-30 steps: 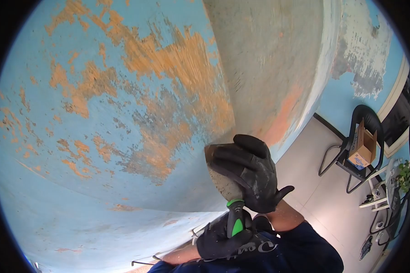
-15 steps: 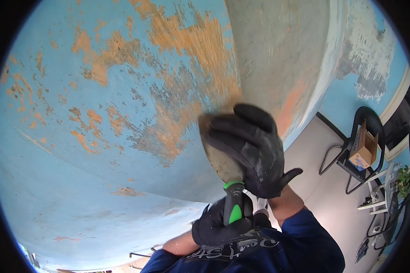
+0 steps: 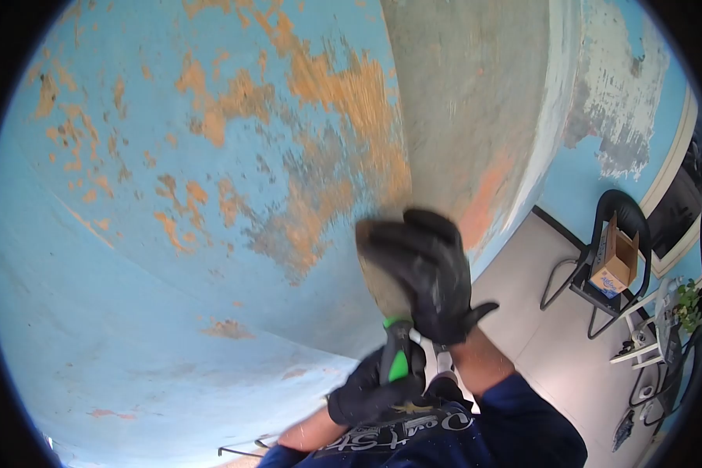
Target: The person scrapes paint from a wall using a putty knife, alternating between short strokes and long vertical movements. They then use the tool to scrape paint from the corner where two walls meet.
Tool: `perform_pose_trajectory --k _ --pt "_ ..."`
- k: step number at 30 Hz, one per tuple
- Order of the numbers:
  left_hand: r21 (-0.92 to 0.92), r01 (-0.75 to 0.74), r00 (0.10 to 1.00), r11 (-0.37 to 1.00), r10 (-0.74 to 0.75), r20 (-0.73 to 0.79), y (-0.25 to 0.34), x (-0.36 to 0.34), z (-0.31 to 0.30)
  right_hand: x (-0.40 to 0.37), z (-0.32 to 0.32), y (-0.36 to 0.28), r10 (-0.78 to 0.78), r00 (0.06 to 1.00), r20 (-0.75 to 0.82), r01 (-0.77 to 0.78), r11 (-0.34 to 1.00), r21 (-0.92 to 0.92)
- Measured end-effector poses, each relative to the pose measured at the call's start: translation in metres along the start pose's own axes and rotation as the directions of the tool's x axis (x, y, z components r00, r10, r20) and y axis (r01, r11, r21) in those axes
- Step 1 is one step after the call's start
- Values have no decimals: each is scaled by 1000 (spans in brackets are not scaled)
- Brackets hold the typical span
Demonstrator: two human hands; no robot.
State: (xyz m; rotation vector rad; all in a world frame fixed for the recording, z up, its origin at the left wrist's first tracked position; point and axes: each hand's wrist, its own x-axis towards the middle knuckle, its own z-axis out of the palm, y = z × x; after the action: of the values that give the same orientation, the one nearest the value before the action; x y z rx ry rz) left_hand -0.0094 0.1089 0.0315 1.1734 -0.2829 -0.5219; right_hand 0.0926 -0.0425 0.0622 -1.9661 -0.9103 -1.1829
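My left hand (image 3: 378, 390), in a black glove, is wrapped round the green and grey handle of a scraper (image 3: 398, 355). The scraper's wide blade (image 3: 384, 290) points up against the wall. My right hand (image 3: 429, 273), also gloved in black, lies flat over the blade with its fingers extended and thumb out to the side. Around the blade is the light blue wall (image 3: 156, 288), with worn orange and grey patches (image 3: 351, 117). A grey bare section (image 3: 476, 93) begins just right of the blade's line.
At the right, a black chair (image 3: 624, 226) holds an open cardboard box (image 3: 615, 265). Beyond it are a small white table (image 3: 663, 312), a green plant (image 3: 688, 304) and a window frame (image 3: 678, 179). Pale floor (image 3: 530, 312) lies beneath them.
Both hands and the scraper appear slightly lower in the view. The camera view has shifted, so the wall patches sit further right. The grips look the same.
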Motion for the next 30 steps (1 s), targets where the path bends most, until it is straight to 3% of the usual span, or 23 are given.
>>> perform_pose_trajectory --k 1,3,5,7,9,11,13,14,15,16,17,19,21,26,27,29,30 --pt "21 -22 1000 1000 22 4 3 -2 -1 16 -4 5 -76 997 -9 76 997 -31" --pt "-111 -58 998 992 57 -13 21 1 9 43 -16 -10 -38 998 -49 38 999 -4" --pt "-154 -63 995 986 73 63 10 -4 8 28 -14 -13 -6 999 -31 6 1000 1" --pt "-220 29 1000 975 -28 7 -6 -15 13 11 -6 -15 27 999 -24 -27 1000 0" --pt "-185 29 1000 982 -30 -2 1 -12 9 9 -3 -18 42 999 -29 -40 997 69" --pt "-199 -26 995 980 45 93 17 -13 4 23 -10 -15 -8 999 -41 10 999 50" --pt "-181 -59 996 982 69 51 17 -16 6 38 -16 -22 8 999 -38 -5 996 90" --pt "-220 -25 998 975 38 58 14 -19 8 28 -5 -19 1 987 -160 24 987 157" --pt "-256 10 998 967 8 68 9 -22 10 14 2 -20 0 986 -166 26 987 157" --pt "-232 24 996 972 -43 -77 -1 -24 17 -4 5 -24 73 994 -86 -62 990 127" --pt "-223 18 997 975 -35 -72 3 -22 14 -5 5 -26 141 990 -12 -140 986 86" --pt "-138 66 993 988 -78 -84 10 -24 10 4 3 -23 115 993 -28 -112 991 72" --pt "-169 -26 999 985 22 -30 17 -17 3 31 -9 -23 34 997 -76 -27 995 94" --pt "-229 114 991 967 -127 -44 -8 -22 11 -6 4 -22 58 998 -10 -57 997 51" --pt "-167 108 994 980 -112 -14 -2 -20 10 2 4 -18 49 998 -25 -48 998 41" --pt "-82 0 993 997 -9 -117 1 -19 9 5 1 -17 60 998 -30 -59 998 30" --pt "-124 -4 999 992 -2 -46 9 -14 4 20 -4 -14 10 997 -70 -10 1000 12"
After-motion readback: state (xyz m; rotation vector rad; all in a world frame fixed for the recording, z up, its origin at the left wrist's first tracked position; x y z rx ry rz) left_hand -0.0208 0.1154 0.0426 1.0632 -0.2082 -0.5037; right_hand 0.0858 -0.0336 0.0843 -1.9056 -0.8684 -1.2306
